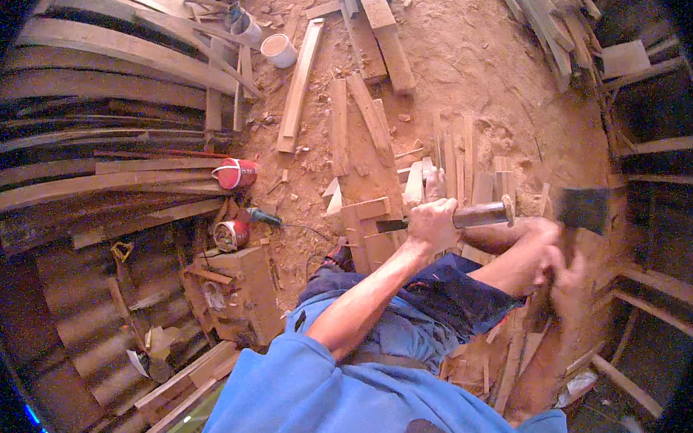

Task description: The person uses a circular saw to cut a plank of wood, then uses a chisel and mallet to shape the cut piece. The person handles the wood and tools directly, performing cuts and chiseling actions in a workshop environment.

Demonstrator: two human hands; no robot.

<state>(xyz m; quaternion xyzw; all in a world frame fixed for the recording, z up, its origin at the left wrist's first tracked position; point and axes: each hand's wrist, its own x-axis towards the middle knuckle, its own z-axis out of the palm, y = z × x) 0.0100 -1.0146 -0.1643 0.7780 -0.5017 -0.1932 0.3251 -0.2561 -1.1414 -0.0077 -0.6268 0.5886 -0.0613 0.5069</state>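
My left hand [433, 225] is wrapped around a chisel, its thick handle [481, 214] jutting out to the right. The dark blade points left, over a wooden piece [374, 209]. On the right, my right hand [563, 273] is smeared by motion but closed around the handle of a mallet. The mallet's dark, blocky head [584, 210] is raised to the right of the chisel's butt end, apart from it. My bare foot [435, 183] rests by the wood just beyond my left hand.
Long boards [138, 47] are stacked at the left. A red bucket [235, 173], a white tub [278, 51] and a power tool [263, 217] stand or lie nearby. A wooden box [244, 290] is at the lower left. Planks [378, 24] lie on the shaving-strewn floor [464, 58].
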